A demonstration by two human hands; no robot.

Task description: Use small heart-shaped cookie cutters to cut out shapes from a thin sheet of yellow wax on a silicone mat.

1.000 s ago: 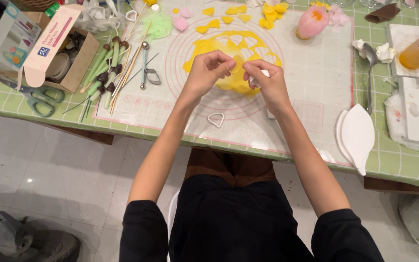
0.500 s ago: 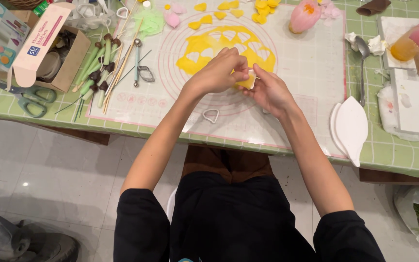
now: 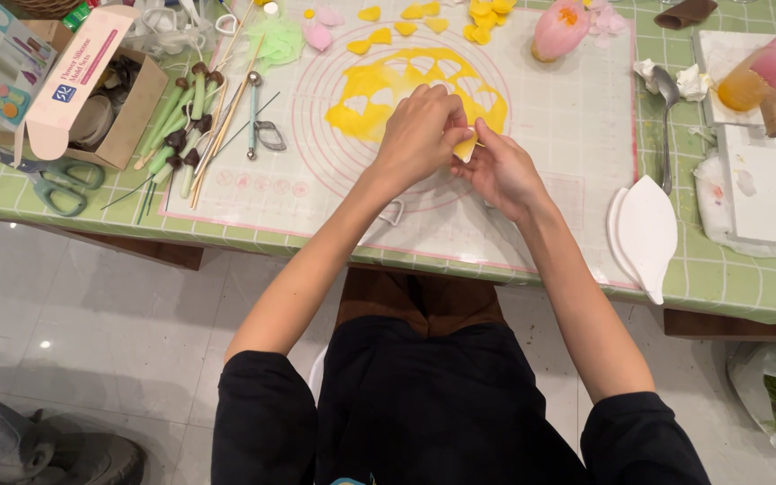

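- I see a small yellow cut-out piece (image 3: 465, 146) pinched between both hands, held just above the mat, near the lower right edge of the rolled yellow sheet (image 3: 406, 90).
- Left hand (image 3: 419, 135): grip closed on the piece from the left, fingertips together on it.
- Right hand (image 3: 500, 171): grip also clamped on the piece, thumb & forefinger meeting it from the right; the two hands touch at the fingertips.
- Yellow sheet lies flat on the white mat (image 3: 577, 117) w/ heart-shaped holes cut out of it.
- Loose yellow cut-outs (image 3: 433, 20) sit along the far edge of the mat, well apart from the hands.
- A small wire heart cutter (image 3: 392, 212) lies on the mat by the left wrist.
- Pink flower (image 3: 559, 27) stands at the mat's far right; pale green and pink bits (image 3: 294, 36) at far left.
- Left of the mat's centre: green stems w/ dark tips (image 3: 181, 135), thin sticks, a metal ball tool (image 3: 251, 112).
- Green-tiled bench (image 3: 720, 287) carries it all; green-handled scissors (image 3: 51, 180) & an open cardboard box (image 3: 92, 99) at the left end.
- Right side: white leaf-shaped mould (image 3: 648, 229), spoon (image 3: 666, 117), white board (image 3: 770, 184).
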